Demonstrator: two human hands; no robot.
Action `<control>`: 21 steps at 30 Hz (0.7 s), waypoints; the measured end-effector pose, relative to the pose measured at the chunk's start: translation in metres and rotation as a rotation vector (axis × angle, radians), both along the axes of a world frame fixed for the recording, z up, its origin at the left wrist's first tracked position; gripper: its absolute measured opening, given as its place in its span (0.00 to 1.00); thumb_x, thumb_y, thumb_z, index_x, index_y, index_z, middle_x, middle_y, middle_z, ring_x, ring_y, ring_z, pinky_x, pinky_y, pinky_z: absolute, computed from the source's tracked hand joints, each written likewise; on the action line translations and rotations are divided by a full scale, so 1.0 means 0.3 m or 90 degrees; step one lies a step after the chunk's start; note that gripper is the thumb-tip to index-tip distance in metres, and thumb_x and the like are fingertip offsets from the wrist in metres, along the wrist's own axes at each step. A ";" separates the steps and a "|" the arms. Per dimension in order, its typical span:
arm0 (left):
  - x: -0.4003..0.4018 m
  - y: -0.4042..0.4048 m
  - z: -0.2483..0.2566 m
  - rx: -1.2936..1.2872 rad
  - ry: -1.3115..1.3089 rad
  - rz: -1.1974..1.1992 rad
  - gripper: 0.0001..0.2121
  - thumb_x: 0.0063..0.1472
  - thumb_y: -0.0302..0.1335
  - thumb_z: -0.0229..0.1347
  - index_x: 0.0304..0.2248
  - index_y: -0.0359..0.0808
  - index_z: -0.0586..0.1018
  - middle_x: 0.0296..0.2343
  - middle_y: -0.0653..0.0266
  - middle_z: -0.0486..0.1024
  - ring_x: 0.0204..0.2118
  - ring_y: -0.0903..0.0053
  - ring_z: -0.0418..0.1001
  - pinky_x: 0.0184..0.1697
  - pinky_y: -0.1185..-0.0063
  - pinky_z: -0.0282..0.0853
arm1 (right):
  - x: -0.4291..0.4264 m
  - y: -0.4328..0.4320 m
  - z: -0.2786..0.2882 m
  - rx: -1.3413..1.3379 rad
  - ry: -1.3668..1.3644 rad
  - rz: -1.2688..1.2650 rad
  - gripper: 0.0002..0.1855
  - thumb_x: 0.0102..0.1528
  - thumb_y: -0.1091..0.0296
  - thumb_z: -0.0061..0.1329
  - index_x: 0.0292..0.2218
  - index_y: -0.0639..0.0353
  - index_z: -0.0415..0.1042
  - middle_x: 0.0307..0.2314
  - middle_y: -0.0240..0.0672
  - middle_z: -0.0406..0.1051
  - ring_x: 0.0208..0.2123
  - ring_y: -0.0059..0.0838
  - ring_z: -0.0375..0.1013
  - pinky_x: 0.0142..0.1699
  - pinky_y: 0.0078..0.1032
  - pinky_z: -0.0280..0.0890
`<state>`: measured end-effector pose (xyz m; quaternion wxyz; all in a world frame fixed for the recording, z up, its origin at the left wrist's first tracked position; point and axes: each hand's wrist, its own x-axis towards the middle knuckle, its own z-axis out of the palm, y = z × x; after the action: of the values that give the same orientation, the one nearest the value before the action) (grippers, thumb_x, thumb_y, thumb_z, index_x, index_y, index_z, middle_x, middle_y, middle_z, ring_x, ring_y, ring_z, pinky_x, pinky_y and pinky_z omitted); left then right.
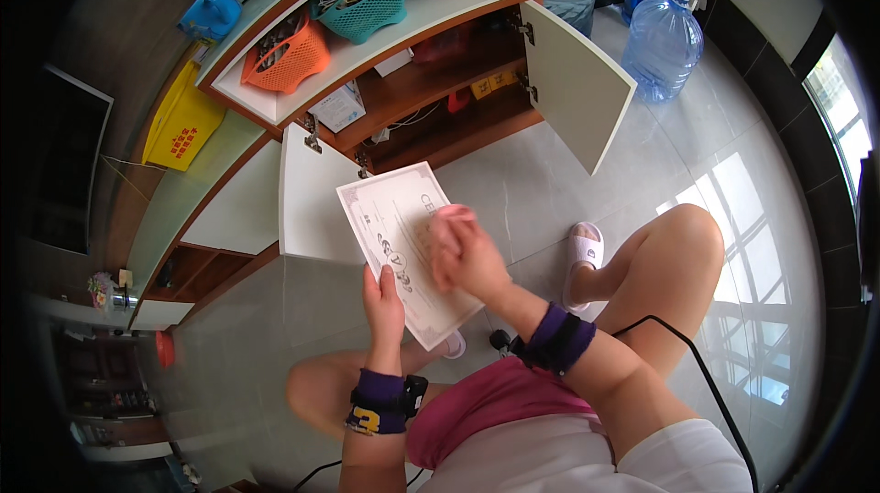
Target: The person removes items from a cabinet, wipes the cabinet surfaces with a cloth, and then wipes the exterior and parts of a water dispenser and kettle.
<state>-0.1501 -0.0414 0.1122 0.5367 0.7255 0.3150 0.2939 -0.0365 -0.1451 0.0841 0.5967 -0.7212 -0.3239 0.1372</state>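
Note:
My left hand (385,307) grips the near left edge of a printed certificate (405,218), thumb on top. The sheet has an ornate border, a round emblem and writing, and it is tilted over the floor in front of me. My right hand (467,259) is over the right part of the certificate, blurred by motion. A small pink item (455,212), perhaps a cloth, shows at its fingers; the blur hides its exact shape. Both wrists wear dark purple bands with small devices strapped on.
Ahead stands a low cabinet with its left door (316,204) and right door (581,80) swung out. Boxes and cables lie on its shelves. An orange basket (292,56) and a teal basket (364,8) sit above. Large water bottles (663,46) stand at the right on the tiled floor.

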 end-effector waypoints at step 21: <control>0.055 0.035 0.020 0.041 -0.041 0.054 0.15 0.63 0.25 0.38 0.47 0.28 0.61 0.41 0.56 0.68 0.42 0.76 0.66 0.44 0.79 0.62 | -0.057 -0.070 0.078 0.051 -0.045 0.046 0.20 0.45 0.68 0.45 0.42 0.58 0.67 0.36 0.45 0.66 0.39 0.44 0.66 0.44 0.33 0.62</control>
<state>-0.1336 -0.0308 0.1182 0.5101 0.7186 0.3183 0.3495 -0.0537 -0.1662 0.1076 0.6080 -0.6890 -0.3758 0.1196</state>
